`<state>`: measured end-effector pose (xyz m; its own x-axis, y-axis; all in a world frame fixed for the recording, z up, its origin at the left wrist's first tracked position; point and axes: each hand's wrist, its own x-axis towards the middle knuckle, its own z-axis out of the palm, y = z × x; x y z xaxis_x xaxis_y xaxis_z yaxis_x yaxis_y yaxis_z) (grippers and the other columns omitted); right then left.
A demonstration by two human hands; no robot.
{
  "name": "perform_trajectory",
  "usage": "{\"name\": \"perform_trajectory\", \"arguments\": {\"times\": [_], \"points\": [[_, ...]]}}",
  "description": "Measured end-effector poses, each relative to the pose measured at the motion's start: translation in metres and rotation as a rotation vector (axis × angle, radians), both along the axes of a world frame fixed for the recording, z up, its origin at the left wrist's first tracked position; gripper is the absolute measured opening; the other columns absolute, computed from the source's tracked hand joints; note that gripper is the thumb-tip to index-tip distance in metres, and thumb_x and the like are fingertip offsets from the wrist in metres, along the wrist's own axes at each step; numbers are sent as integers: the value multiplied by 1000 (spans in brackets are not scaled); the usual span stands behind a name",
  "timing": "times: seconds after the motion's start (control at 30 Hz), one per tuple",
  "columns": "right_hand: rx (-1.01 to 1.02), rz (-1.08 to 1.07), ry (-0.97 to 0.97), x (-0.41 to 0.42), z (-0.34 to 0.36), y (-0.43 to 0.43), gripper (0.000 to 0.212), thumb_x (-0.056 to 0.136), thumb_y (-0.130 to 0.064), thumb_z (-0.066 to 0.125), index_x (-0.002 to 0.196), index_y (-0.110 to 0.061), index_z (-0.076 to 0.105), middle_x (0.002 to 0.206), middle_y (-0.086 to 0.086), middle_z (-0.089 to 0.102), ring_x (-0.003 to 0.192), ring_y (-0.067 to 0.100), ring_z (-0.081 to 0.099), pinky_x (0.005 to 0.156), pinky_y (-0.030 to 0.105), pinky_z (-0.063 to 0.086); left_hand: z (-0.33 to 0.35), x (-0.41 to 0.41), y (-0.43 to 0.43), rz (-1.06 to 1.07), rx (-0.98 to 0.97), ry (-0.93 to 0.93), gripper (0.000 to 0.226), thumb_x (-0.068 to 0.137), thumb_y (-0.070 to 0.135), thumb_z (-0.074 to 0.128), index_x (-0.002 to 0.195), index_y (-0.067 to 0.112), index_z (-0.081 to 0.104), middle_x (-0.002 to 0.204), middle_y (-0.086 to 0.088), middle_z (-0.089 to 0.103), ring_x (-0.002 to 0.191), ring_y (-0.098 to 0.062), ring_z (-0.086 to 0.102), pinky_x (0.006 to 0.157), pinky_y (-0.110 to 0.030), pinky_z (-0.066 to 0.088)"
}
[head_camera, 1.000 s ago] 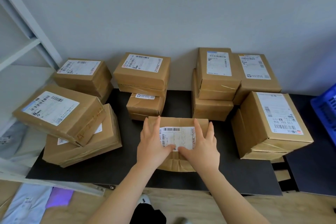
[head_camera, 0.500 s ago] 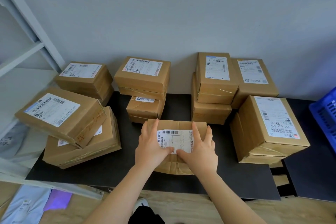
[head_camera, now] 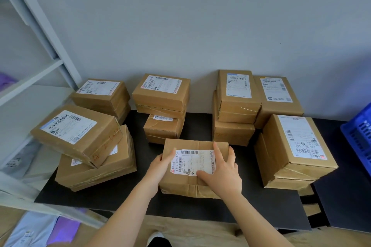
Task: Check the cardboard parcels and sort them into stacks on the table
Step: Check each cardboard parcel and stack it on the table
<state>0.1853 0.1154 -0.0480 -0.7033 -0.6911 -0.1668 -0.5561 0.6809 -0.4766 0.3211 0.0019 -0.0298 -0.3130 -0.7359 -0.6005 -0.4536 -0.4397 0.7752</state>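
Note:
A brown cardboard parcel (head_camera: 192, 144) with a white barcode label lies at the front middle of the black table (head_camera: 120, 192). My left hand (head_camera: 160, 166) grips its left edge, thumb on top beside the label. My right hand (head_camera: 220, 172) lies flat on the top at the right, fingers straight and spread, thumb on the label. Around it stand stacks of labelled parcels: a tilted parcel (head_camera: 76, 130) on another at the front left, a stack at the back left (head_camera: 100, 94), one at the back middle (head_camera: 160, 90), one at the back right (head_camera: 236, 90).
A large parcel (head_camera: 293, 146) stands close to the right of my hands, with another (head_camera: 279, 94) behind it at the wall. A blue crate (head_camera: 359, 136) sits at the far right edge. A white shelf frame (head_camera: 40, 70) borders the table on the left.
My left hand has slid from the parcel's top to its left edge, uncovering more of the label. My right hand stays on top.

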Motion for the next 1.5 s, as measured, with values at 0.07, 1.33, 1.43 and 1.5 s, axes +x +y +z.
{"name": "perform_trajectory", "arguments": {"times": [0.07, 1.33, 1.43, 1.5], "points": [[-27, -12, -24, 0, 1, 0, 96, 76, -62, 62, 145, -48, -3, 157, -5, -8, 138, 26, 26, 91, 35, 49, 2, 3, 1, 45, 107, 62, 56, 90, 59, 44, 134, 25, 46, 128, -5, 58, 114, -25, 55, 106, -49, 39], [-151, -25, -105, -31, 77, -9, 88, 63, -81, 58, 137, -35, 43, 125, -8, 59, 109, 15, 58, 73, 25, 49, 56, -1, -28, -79, -38, -50, 89, 76, 80, 33, 144, 23, 29, 144, -7, 40, 131, -30, 38, 106, -47, 32], [-75, -43, -49, -35, 82, -10, 93, 65, -86, 48, 142, -35, 35, 127, -6, 58, 110, 18, 59, 71, 26, 50, 57, -2, -28, -177, -78, -126, 94, 74, 82, 32, 148, 25, 22, 150, -6, 31, 135, -31, 33, 105, -48, 34], [-25, -49, -24, -38, 83, -11, 98, 67, -88, 43, 146, -34, 25, 132, -3, 55, 114, 21, 57, 74, 29, 51, 58, -4, -27, -243, -93, -165, 102, 66, 86, 33, 148, 26, 22, 149, -6, 31, 134, -31, 34, 104, -49, 35]]}}
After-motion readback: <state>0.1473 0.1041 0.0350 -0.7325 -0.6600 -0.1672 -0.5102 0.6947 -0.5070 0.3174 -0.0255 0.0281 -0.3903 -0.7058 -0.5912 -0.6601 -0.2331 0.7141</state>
